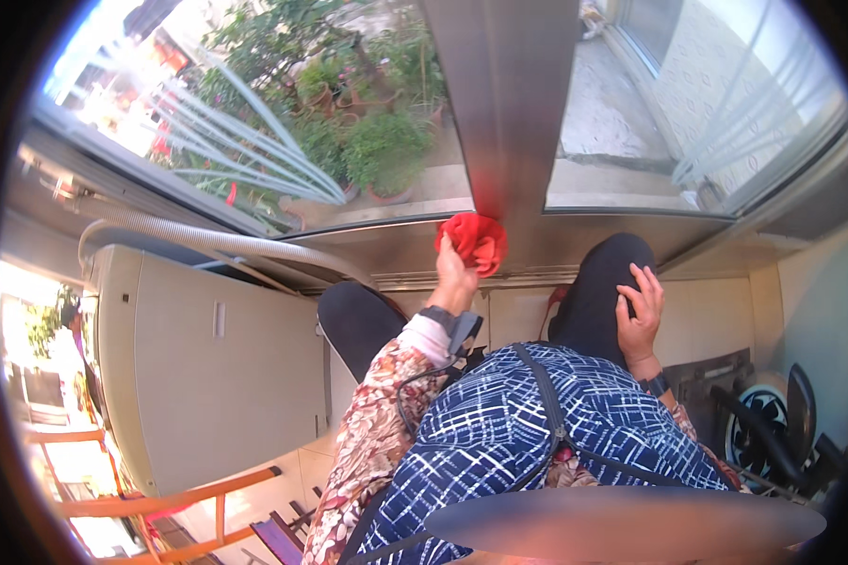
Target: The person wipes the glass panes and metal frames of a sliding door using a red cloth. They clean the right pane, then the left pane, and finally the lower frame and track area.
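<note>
My left hand [454, 272] is closed on a bunched red cloth [473, 244], which touches the lower metal frame [509, 236] of a glass door or window, at the foot of its upright post. Part of the cloth hides my fingertips. On my bent right knee [601, 289] rests my right hand [639, 314], its fingers apart and nothing in it. Both wrists wear dark bands. Glass panes stand on either side of the post.
A beige cabinet-like appliance [226, 367] stands at the left, with a ribbed white hose [233, 241] behind it. An orange chair frame [162, 503] is at the lower left. A black-spoked wheel [756, 424] sits at the right. Potted plants [385, 152] show through the glass.
</note>
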The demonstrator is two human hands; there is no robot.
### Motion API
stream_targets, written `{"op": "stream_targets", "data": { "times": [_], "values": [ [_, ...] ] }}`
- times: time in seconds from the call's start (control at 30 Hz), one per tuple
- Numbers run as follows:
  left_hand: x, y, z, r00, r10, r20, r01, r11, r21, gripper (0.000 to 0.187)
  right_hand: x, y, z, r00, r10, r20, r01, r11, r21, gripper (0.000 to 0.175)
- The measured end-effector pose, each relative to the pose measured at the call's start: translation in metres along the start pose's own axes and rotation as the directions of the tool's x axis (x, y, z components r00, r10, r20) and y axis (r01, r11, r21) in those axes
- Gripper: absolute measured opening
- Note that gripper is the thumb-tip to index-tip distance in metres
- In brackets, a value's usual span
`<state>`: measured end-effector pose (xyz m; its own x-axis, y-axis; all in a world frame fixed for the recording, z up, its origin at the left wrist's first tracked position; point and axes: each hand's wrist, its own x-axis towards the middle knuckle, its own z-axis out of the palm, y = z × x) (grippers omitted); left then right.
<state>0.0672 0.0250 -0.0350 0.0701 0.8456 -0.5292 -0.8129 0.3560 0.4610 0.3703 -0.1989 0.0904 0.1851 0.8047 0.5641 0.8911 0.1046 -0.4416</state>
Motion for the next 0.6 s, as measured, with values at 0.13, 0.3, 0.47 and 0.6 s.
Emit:
{"op": "stream_targets", "data": {
  "times": [0.13, 0.3, 0.47, 0.6],
  "values": [
    [0.000, 0.005, 0.003, 0.999, -0.017, 0.028, 0.022, 0.983, -0.180, 0.041, -0.005, 0.005, -0.001, 1.000, 0.007, 0.015, -0.006, 0.999, -0.034, 0.019],
    [0.015, 0.068, -0.032, 0.995, -0.001, -0.096, -0.013, 0.990, -0.138, 0.031, -0.010, 0.013, -0.007, 1.000, 0.007, 0.019, -0.006, 0.999, -0.048, 0.020],
    [0.049, 0.165, -0.090, 0.964, 0.156, -0.217, -0.168, 0.985, -0.037, 0.030, -0.010, 0.020, -0.009, 1.000, -0.005, 0.019, 0.006, 0.999, -0.043, 0.021],
    [0.073, 0.245, -0.168, 0.920, 0.132, 0.369, -0.104, 0.990, -0.094, 0.030, -0.008, 0.029, -0.010, 0.999, -0.012, 0.034, 0.013, 0.998, -0.054, 0.019]
  ]
}}
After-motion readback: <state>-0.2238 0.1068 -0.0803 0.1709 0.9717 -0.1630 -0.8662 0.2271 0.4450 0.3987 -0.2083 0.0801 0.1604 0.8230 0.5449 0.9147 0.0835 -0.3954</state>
